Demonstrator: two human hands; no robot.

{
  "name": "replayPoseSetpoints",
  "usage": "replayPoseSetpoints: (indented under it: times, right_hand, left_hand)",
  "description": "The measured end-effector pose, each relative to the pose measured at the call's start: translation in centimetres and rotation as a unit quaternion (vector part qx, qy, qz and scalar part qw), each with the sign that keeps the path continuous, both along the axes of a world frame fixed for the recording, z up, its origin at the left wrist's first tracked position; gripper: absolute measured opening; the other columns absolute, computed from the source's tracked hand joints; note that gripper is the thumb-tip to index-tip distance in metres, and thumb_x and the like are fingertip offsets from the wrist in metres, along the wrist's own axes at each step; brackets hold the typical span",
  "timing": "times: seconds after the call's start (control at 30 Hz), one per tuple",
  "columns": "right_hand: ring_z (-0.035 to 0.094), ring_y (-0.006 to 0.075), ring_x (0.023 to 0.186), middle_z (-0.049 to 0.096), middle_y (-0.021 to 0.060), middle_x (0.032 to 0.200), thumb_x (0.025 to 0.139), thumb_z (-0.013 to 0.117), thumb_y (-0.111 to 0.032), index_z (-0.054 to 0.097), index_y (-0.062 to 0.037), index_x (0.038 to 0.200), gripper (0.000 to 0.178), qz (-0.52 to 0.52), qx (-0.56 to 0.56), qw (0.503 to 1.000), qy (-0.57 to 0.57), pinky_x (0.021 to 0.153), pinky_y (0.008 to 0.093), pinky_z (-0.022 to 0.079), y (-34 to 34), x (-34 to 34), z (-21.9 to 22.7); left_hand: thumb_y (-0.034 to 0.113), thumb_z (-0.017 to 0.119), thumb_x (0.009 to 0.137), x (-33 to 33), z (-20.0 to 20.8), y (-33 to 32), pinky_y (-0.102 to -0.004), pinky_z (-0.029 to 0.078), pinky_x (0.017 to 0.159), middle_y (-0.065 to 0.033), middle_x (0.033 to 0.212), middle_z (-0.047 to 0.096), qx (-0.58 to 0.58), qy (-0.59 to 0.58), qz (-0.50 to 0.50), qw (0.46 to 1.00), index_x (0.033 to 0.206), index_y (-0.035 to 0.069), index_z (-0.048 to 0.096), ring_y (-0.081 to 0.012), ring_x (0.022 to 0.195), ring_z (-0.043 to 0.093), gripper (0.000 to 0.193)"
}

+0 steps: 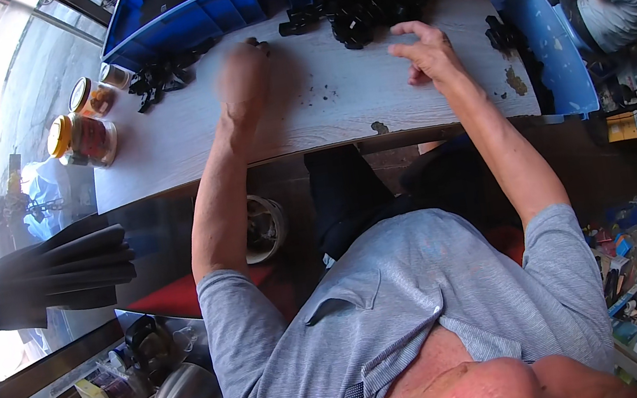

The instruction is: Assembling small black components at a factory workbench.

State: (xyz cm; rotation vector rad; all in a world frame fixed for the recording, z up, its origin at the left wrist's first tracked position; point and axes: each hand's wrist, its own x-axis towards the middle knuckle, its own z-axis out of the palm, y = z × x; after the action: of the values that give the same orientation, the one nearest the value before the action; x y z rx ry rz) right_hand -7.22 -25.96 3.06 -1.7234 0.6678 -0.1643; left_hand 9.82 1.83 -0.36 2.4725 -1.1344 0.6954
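My left hand (243,77) is over the left half of the pale wooden table (186,153), smeared by motion. A small black part (259,44) shows at its fingertips, and the fingers look closed round it; its exact shape is hidden. To the left of that hand lies a loose heap of black plastic parts (157,83). My right hand (429,52) hovers at the right with its fingers apart and nothing in them. Just beyond it is a larger pile of black plastic parts (357,19).
Two blue bins (190,21) holding black parts line the far edge. Lidded jars (88,139) stand at the left. A light blue crate (556,44) adjoins the right edge, near more black parts (502,34). Another person (613,6) sits at far right. A bucket (265,228) is below.
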Motion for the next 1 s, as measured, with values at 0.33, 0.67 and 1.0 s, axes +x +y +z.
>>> replayPoseSetpoints:
  times: [0.33,0.67,1.0]
  right_hand:
    - [0.057,0.0131,0.045,0.068,0.0059,0.074,0.083,0.078,-0.017,0.066,-0.0155,0.131,0.049,0.047,-0.151,0.986,0.050,0.042,0.0284,0.052,2.1,2.8,0.7]
    - [0.060,0.0127,0.051,0.070,0.0048,0.079,0.083,0.079,-0.021,0.071,-0.0150,0.119,0.037,0.034,-0.202,0.976,0.069,0.044,0.0268,0.054,2.4,3.4,-0.1]
    - [0.046,0.0087,0.039,0.053,-0.0006,0.057,0.084,0.077,-0.010,0.067,-0.0116,0.126,0.043,0.082,-0.168,0.982,-0.003,0.035,0.0261,0.038,3.8,3.1,0.0]
  left_hand:
    - [0.016,0.071,0.088,0.8,0.5,0.0,-0.0436,0.054,0.088,-0.0113,0.109,0.072,-0.033,0.044,0.006,0.998,0.113,0.009,0.073,-0.0340,0.101,0.068,0.026]
    - [0.019,0.070,0.089,0.9,0.1,0.2,-0.0450,0.053,0.087,-0.0128,0.105,0.074,-0.013,0.068,-0.002,0.998,0.115,0.010,0.072,-0.0345,0.099,0.067,0.028]
    - [0.014,0.067,0.091,-3.2,-0.6,-2.7,-0.0415,0.055,0.086,-0.0126,0.106,0.075,-0.115,0.089,-0.025,0.989,0.119,0.009,0.071,-0.0326,0.098,0.070,0.028]
